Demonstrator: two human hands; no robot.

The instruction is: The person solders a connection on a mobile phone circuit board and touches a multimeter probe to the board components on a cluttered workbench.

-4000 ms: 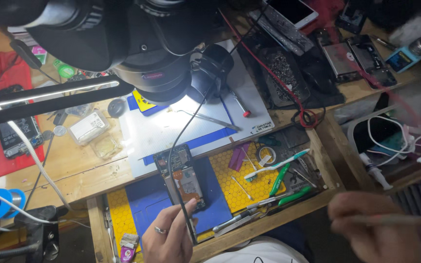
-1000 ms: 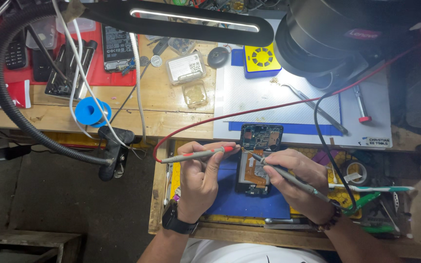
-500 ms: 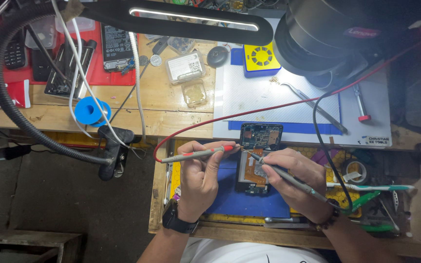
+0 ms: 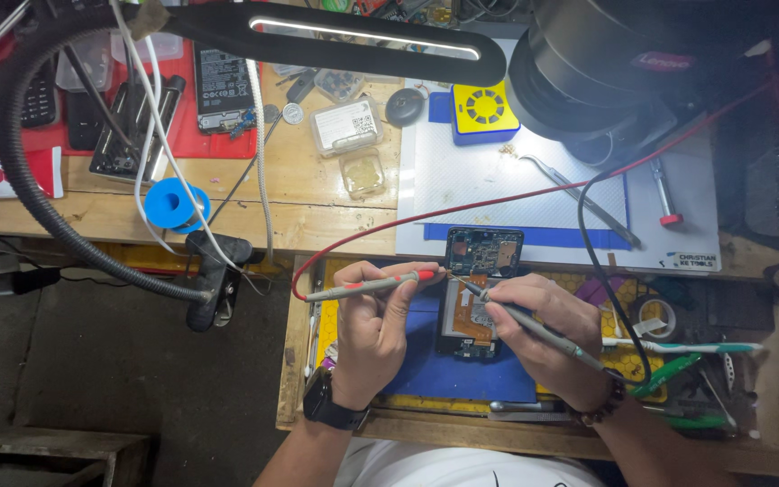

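An opened phone [image 4: 482, 289] with its circuit board bare lies on a blue mat [image 4: 448, 370] in an open drawer. My left hand [image 4: 373, 325] grips a grey probe with a red tip [image 4: 371, 286], its point touching the phone's left edge near the board. My right hand [image 4: 543, 334] holds a second grey probe [image 4: 534, 326] slanted toward the same spot on the board. A red lead [image 4: 534, 194] runs from the left probe up to the right; a black lead [image 4: 601, 271] curves from the right probe.
A microscope head [image 4: 606, 63] and a black lamp bar [image 4: 353, 36] hang over a white work mat [image 4: 498, 180] with tweezers [image 4: 579, 194] and a yellow fan block [image 4: 484, 110]. The drawer's right side holds tools and a tape roll [image 4: 651, 316]. A blue spool [image 4: 171, 203] sits left.
Four seconds ago my hands were apart and the phone was held low in the drawer; since then both probes came to the board. Over the last second, almost nothing has moved.
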